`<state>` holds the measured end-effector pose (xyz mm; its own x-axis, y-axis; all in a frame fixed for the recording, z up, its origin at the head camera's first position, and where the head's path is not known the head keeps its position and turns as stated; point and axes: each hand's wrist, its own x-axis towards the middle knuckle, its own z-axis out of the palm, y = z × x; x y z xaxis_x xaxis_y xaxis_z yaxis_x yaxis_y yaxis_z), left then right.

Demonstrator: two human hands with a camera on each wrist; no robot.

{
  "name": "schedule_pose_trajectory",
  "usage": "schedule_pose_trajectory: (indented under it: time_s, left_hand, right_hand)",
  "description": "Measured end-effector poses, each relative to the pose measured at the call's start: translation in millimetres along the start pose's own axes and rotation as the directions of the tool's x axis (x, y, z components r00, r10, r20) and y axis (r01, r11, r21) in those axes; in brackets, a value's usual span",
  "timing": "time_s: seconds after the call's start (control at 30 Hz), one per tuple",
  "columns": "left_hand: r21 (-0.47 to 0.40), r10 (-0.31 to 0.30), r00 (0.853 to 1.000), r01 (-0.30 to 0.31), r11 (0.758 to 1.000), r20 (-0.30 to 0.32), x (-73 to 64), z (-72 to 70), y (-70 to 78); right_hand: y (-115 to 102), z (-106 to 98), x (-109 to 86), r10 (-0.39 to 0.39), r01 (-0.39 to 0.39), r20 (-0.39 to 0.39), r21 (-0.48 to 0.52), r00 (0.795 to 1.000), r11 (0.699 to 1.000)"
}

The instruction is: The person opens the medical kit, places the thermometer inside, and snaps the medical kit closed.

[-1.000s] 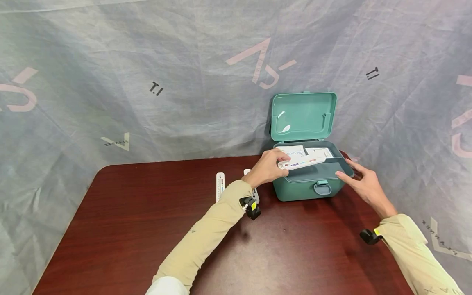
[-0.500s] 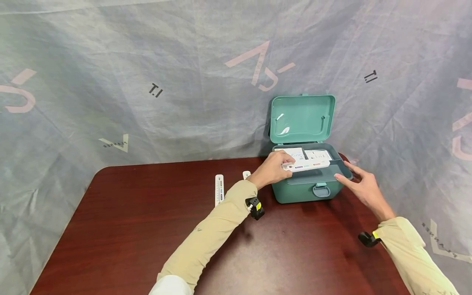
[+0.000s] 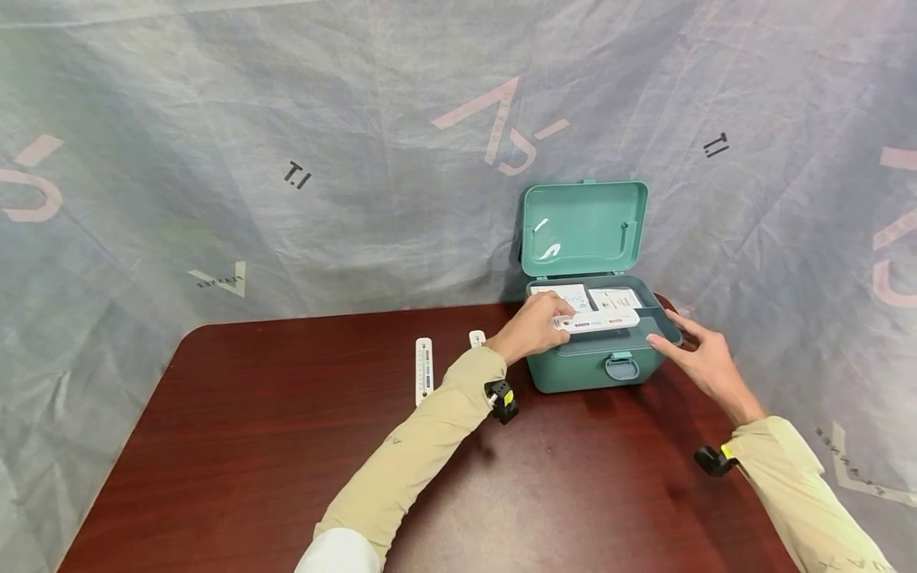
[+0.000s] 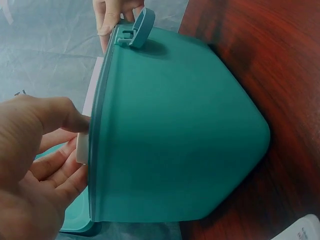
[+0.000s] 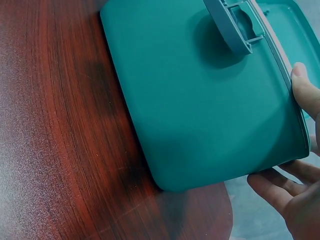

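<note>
Your white strip (image 3: 605, 320) is hanging over the near compartment (image 3: 616, 339) of the green box (image 3: 573, 372); whether its underside is touching anything, you can't tell. Its long axis is running left to right, nearly parallel to the box's near rim, with the free end pointing right and the printed face showing. Your left hand (image 3: 537, 322) is pinching the left end between thumb and fingers. A second ago that free end was slanting toward the far side; now the strip is lying much straighter across.

Your right hand (image 3: 705, 362) is gripping the box's near right corner, thumb on the rim and fingers around the right wall, just as before. Farther inside, a white carton (image 3: 566, 294) is sitting on the left and a white packet (image 3: 616, 299) on the right. The lid (image 3: 583, 227) is standing open at the far side.

Left of the box, two similar strips are lying on the table (image 3: 286, 438), pointing near to far: the left strip (image 3: 424, 372) is mostly showing, while your left wrist is now hiding all but the far end of the right strip (image 3: 477, 339).
</note>
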<state>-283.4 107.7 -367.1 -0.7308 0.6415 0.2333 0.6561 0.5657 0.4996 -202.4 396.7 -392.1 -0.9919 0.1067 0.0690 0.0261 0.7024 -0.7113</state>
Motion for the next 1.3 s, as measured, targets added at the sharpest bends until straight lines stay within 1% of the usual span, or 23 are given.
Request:
schedule_pose_trajectory:
  time_s: [0.23, 0.47, 0.67, 0.83, 1.07, 1.2, 1.3]
  left_hand:
    - [0.008, -0.006, 1.000, 0.006, 1.000, -0.014, 3.0, 1.0, -2.7]
    - [0.030, -0.012, 1.000, 0.012, 0.999, -0.003, 4.2, 4.4, -3.0]
    - [0.034, -0.024, 1.000, 0.024, 0.999, -0.006, 2.7, 7.1, -1.3]
    - [0.050, -0.020, 1.000, 0.020, 0.999, -0.013, -0.1, 10.0, 0.8]
    - [0.140, 0.026, 0.999, -0.019, 0.990, -0.046, -2.0, 13.9, 2.7]
    - [0.196, 0.031, 0.999, -0.022, 0.980, -0.043, -2.5, 15.4, 4.2]
    - [0.218, 0.029, 0.998, -0.018, 0.976, -0.047, -2.8, 15.8, 5.7]
  right_hand:
    - [-2.9, 0.7, 2.4, -0.010, 0.010, 0.010, 0.007, 1.000, 1.000]
    - [-3.0, 0.9, 2.0, -0.014, 0.014, 0.003, 0.025, 1.000, 1.000]
    - [-2.2, 2.6, 1.6, -0.023, 0.023, -0.011, 0.039, 1.000, 0.999]
    - [-1.0, 2.7, 0.2, -0.015, 0.016, -0.022, 0.018, 1.000, 1.000]
    - [1.3, 2.6, -1.9, -0.008, 0.008, -0.015, 0.017, 1.000, 1.000]
    - [2.0, 3.9, -2.0, -0.016, 0.017, -0.024, 0.032, 1.000, 0.999]
    - [2.0, 4.7, -1.6, -0.021, 0.022, -0.032, 0.032, 0.999, 0.999]
